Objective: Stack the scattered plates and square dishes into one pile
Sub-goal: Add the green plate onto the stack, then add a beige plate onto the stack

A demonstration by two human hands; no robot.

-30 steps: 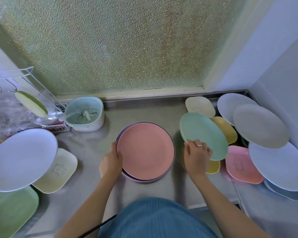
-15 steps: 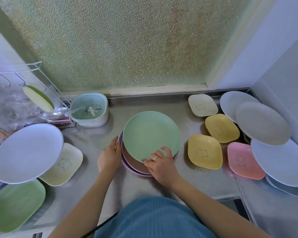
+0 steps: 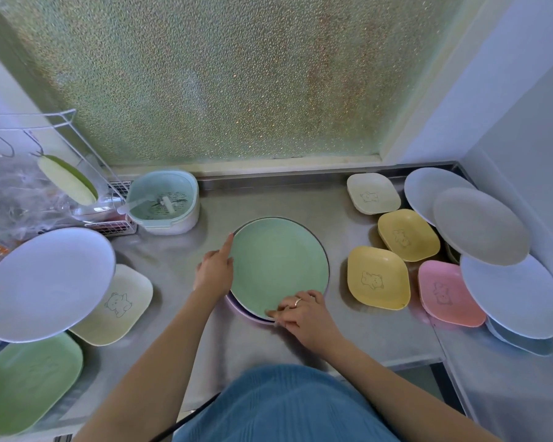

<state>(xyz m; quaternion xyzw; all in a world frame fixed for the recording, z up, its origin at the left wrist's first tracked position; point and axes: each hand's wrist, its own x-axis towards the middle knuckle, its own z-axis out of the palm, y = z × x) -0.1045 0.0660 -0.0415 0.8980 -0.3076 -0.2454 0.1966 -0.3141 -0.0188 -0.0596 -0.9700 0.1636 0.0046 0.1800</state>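
The green plate [image 3: 278, 266] lies flat, face up, on top of the pile [image 3: 237, 309] in the middle of the counter [image 3: 300, 199]; being round, it has no long axis. A lilac rim of the pile shows under its near-left edge.

The left hand [image 3: 214, 271] is at the plate's left edge, forefinger straight and touching the rim, the other fingers curled and holding nothing. The right hand [image 3: 304, 312] is at the near edge, fingers bent over the rim; it seems to pinch the plate, though the fingertips are blurred.

To the right, apart from the pile, sit two yellow dishes [image 3: 377, 277], a cream dish [image 3: 372, 193] and a pink dish [image 3: 449, 293], with overlapping round plates [image 3: 481, 226] beyond them in the corner. To the left are a white plate [image 3: 45, 282] over a cream bear dish [image 3: 118, 304], and a green dish [image 3: 26, 381] nearer.

The counter is grey metal, with a strainer basket [image 3: 163, 202] and a wire rack [image 3: 29, 129] at back left, below a frosted window [image 3: 221, 74].
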